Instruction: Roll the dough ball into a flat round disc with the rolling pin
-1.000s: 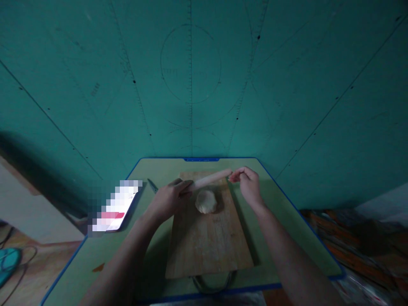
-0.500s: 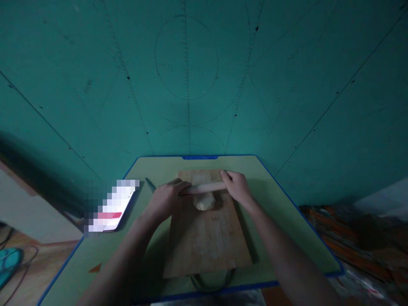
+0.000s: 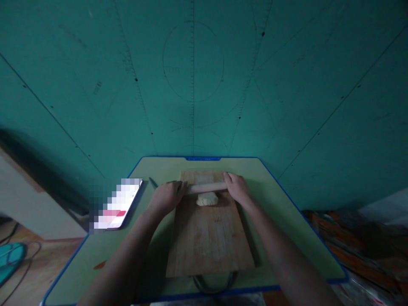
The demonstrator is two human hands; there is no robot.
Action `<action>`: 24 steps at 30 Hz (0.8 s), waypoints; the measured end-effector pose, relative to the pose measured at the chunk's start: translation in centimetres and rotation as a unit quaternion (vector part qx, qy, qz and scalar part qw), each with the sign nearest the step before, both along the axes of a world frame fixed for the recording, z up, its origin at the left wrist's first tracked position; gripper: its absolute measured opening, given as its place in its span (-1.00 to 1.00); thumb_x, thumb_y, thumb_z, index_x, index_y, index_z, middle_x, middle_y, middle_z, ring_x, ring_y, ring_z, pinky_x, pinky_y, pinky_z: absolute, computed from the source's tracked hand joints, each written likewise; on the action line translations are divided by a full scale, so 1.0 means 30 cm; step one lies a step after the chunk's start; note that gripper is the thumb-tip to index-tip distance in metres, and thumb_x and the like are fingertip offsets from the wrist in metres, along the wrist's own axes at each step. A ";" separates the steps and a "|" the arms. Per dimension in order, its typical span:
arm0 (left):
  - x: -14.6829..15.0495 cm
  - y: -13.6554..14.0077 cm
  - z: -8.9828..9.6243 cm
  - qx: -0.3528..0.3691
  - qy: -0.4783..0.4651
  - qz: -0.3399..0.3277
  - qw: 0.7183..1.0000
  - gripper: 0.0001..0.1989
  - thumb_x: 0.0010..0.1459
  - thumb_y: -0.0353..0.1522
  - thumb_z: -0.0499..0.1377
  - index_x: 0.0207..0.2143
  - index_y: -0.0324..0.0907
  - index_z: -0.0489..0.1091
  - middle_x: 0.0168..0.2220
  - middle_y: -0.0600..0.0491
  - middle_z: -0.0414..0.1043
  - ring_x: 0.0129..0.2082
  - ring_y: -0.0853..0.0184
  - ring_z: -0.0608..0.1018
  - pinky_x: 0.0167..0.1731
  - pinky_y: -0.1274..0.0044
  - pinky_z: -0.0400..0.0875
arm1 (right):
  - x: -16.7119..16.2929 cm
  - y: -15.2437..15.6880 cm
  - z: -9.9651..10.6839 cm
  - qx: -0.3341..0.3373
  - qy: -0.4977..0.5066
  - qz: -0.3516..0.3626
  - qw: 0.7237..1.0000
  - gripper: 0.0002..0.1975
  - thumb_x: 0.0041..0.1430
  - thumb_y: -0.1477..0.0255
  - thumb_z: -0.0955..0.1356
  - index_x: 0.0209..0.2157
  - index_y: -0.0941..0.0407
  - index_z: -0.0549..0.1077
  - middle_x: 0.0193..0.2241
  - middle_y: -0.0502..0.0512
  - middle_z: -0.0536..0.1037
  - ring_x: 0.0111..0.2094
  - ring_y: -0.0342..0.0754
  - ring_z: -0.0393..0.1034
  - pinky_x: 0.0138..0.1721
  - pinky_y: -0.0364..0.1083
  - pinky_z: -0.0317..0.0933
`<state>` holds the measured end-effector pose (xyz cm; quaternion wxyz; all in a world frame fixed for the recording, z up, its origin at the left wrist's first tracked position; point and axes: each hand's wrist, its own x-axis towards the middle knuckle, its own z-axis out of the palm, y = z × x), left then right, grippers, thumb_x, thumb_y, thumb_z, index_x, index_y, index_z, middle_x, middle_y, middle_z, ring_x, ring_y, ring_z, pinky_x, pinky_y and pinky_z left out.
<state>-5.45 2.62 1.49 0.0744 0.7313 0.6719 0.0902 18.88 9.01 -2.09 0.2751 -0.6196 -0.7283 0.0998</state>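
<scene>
A pale rolling pin point(image 3: 205, 188) lies crosswise between my hands over the far part of a wooden cutting board point(image 3: 212, 238). My left hand point(image 3: 167, 196) is closed around its left end, and my right hand point(image 3: 236, 187) grips the right end. Just on the near side of the pin, and touching it, sits a lump of pale dough point(image 3: 207, 199) with its far edge hidden by the pin. Both ends of the pin are covered by my fingers.
The board rests on a small green table point(image 3: 274, 225) with a blue rim, its dark handle point(image 3: 213, 291) at the near edge. On the left lies a lit phone point(image 3: 119, 208), partly blurred out. A knife point(image 3: 153, 182) lies beyond my left hand. A green wall point(image 3: 204, 85) stands behind.
The dough looks flatter and wider under the rolling pin, and its near edge sits farther up the board. The whole view has shifted slightly. Both hands still hold the pin.
</scene>
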 end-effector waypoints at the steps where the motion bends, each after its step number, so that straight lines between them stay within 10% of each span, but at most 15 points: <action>1: 0.004 0.000 -0.002 -0.002 0.009 0.009 1.000 -0.49 0.37 -0.18 -0.20 -0.34 -0.17 0.47 -0.27 -0.14 0.59 -0.25 0.14 0.61 -0.29 0.45 0.36 | 0.001 -0.001 -0.002 -0.002 -0.006 0.002 1.000 -0.60 0.35 0.32 0.14 -0.45 0.07 0.51 -0.44 0.18 0.60 -0.43 -0.01 0.40 -0.41 -0.09 0.05; 9: 0.049 -0.014 -0.004 0.003 0.161 0.007 0.987 -0.59 0.32 -0.38 -0.18 -0.09 -0.25 0.44 -0.16 -0.25 0.51 -0.21 -0.04 0.60 -0.36 0.27 0.46 | 0.002 -0.028 0.001 -0.024 -0.050 0.022 0.998 -0.72 0.32 0.38 0.19 -0.28 0.05 0.53 -0.27 0.22 0.62 -0.26 0.07 0.47 -0.22 -0.04 0.21; 24: -0.004 0.017 -0.017 -0.021 -0.022 0.129 0.991 -0.53 0.37 -0.18 -0.24 -0.13 -0.19 0.39 -0.20 -0.19 0.58 -0.20 0.09 0.62 -0.31 0.43 0.38 | 0.020 -0.048 0.039 -0.113 -0.008 0.023 0.993 -0.76 0.30 0.44 0.12 -0.28 0.08 0.39 -0.28 0.08 0.55 -0.23 -0.06 0.42 -0.31 -0.16 0.12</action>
